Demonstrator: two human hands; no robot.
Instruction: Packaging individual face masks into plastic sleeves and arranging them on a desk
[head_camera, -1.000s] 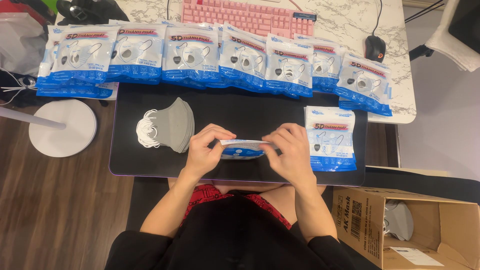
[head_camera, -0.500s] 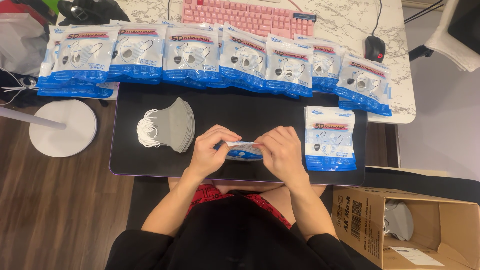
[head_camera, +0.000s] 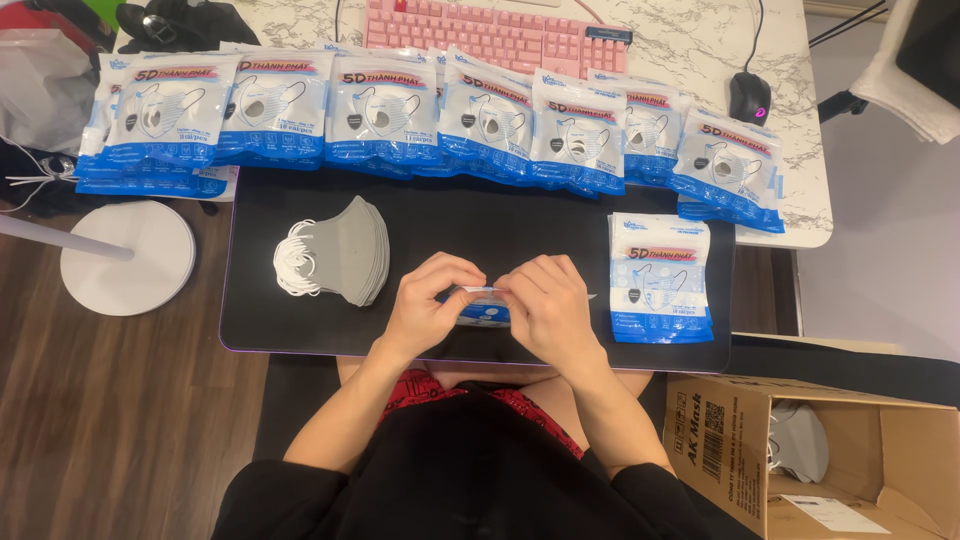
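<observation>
Both of my hands grip one blue-and-white mask pouch (head_camera: 482, 303) over the near part of the black desk mat (head_camera: 300, 325). My left hand (head_camera: 432, 305) pinches its left end and my right hand (head_camera: 545, 310) pinches its top right edge; most of the pouch is hidden by my fingers. A stack of grey face masks (head_camera: 340, 250) with white ear loops lies on the mat left of my hands. To the right of my right hand, a flat pile of the same pouches (head_camera: 660, 277) rests on the mat.
A row of filled mask pouches (head_camera: 420, 120) lines the far edge of the mat. Behind it are a pink keyboard (head_camera: 495, 35) and a black mouse (head_camera: 750, 97) on the marble table. An open cardboard box (head_camera: 810, 460) sits at lower right, a white round stand base (head_camera: 128, 257) at left.
My hands have drawn closer together on the pouch, which has turned more edge-on and shows less between my fingers.
</observation>
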